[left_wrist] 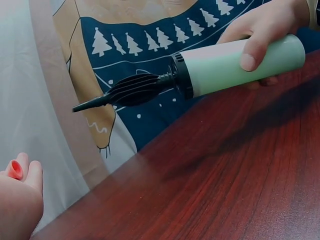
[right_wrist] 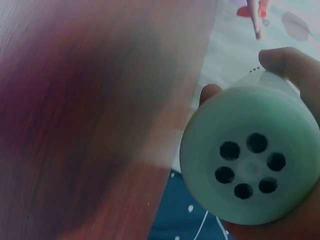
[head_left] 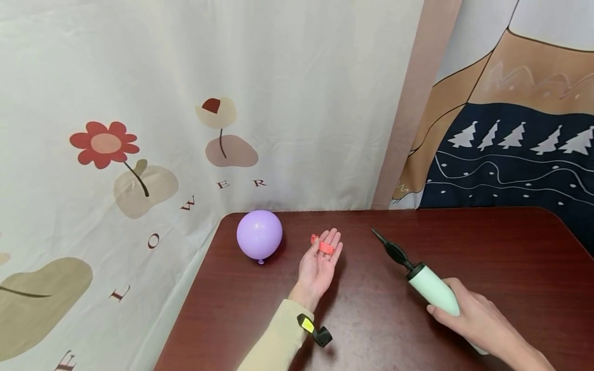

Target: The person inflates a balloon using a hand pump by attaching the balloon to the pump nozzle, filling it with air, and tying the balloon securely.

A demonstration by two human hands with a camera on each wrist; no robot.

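In the head view my left hand (head_left: 317, 268) is turned palm up over the table, its fingers stretched away from me. A limp red balloon (head_left: 326, 248) lies across those fingers, pinched under the thumb; its open mouth shows in the left wrist view (left_wrist: 15, 170). My right hand (head_left: 478, 314) grips a pale green hand balloon pump (head_left: 433, 288) by its barrel. The pump's black nozzle (head_left: 394, 252) points up and left toward the left hand, apart from the red balloon. Holes in the pump's end (right_wrist: 250, 167) face the right wrist camera.
An inflated purple balloon (head_left: 259, 234) with its neck toward me sits at the table's far left corner. The dark red wooden table (head_left: 371, 319) ends at a pale flower-print curtain (head_left: 301, 103) and a dark tree-print cloth (head_left: 510, 159). A black strap device (head_left: 315, 331) is on the left wrist.
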